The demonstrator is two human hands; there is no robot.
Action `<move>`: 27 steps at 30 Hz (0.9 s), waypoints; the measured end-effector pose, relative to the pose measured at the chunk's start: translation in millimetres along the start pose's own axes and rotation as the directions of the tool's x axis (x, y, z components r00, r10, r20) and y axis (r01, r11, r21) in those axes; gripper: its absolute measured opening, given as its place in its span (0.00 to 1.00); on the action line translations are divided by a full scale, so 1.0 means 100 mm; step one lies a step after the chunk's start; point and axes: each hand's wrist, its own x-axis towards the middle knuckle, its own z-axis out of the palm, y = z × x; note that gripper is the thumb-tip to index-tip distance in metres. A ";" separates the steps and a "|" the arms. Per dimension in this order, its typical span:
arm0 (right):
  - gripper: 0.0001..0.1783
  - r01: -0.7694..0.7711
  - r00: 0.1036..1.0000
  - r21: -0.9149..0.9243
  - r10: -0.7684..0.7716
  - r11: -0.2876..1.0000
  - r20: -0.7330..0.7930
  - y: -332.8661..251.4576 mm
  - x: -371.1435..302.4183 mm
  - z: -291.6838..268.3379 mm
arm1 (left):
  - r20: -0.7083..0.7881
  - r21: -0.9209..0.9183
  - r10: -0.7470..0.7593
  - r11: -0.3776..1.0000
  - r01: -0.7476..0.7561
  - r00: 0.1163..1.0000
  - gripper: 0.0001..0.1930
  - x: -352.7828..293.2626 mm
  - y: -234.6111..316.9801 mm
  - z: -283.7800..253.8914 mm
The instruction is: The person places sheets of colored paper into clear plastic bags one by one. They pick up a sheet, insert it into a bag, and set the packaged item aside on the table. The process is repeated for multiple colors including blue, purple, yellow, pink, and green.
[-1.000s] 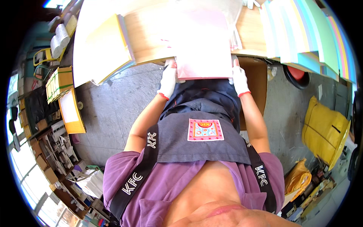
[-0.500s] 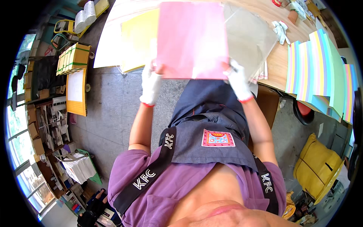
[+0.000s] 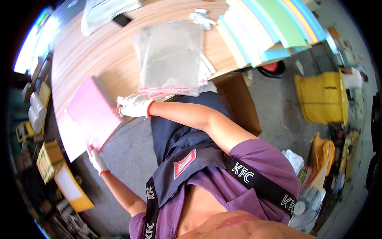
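Tabletop (image 3: 107,47): pink stack (image 3: 91,113) between fingers (image 3: 123,101).

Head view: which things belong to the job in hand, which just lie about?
Apparently the job's:
- pink stack, at left hand and right hand
- clear plastic bags
- coloured paper stacks

Apparently lying about:
- loose glove
- flat black object
- yellow bundle

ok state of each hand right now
Left hand: at the pink stack's near corner, grip can't be told.
Right hand: at its right edge, grip also unclear.
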 end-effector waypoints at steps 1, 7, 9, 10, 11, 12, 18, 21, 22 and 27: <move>0.20 0.068 0.997 0.067 -0.069 0.995 0.025 0.03 -0.18 -0.18 | -0.025 0.033 -0.001 0.999 0.002 1.000 0.30 0.00 -0.01 -0.01; 0.16 -0.150 0.986 0.985 -0.056 0.088 0.155 0.98 -1.84 -1.24 | -0.314 0.373 0.091 0.927 0.034 0.945 0.40 -0.30 0.93 0.32; 0.19 -0.073 0.900 0.806 0.387 0.587 -0.200 1.01 -2.60 -1.66 | -0.339 0.779 0.447 0.627 -0.019 0.828 0.40 -0.40 1.13 0.36; 0.22 -0.007 0.822 0.833 0.478 0.553 -0.311 1.14 -2.91 -1.94 | -0.294 0.720 0.561 0.662 -0.207 0.774 0.41 -0.42 1.15 0.38; 0.25 0.112 0.744 0.867 0.537 0.485 -0.397 1.30 -3.17 -2.22 | -0.261 0.647 0.671 0.655 -0.390 0.694 0.42 -0.41 1.18 0.44; 0.28 0.245 0.660 0.873 0.587 0.423 -0.469 1.45 -3.42 -2.49 | -0.230 0.523 0.714 0.664 -0.535 0.661 0.41 -0.43 1.32 0.62; 0.40 0.564 0.260 0.713 0.730 0.416 -0.632 1.47 -3.95 -3.67 | 0.585 0.098 0.781 0.200 -0.975 0.219 0.25 -0.57 2.22 2.28; 0.36 0.581 0.090 0.674 0.787 0.456 -0.610 1.16 -3.74 -3.86 | 0.758 -0.009 0.648 0.131 -0.991 0.079 0.25 -0.43 2.07 2.94; 0.32 0.609 0.143 0.657 0.754 0.444 -0.642 1.29 -3.84 -3.96 | 0.824 0.052 0.564 0.016 -0.999 0.052 0.26 -0.35 1.98 3.12; 0.27 0.739 0.244 0.565 0.636 0.368 -0.732 1.23 -3.87 -4.19 | 0.693 0.109 0.708 0.081 -0.991 0.134 0.26 -0.56 1.87 3.52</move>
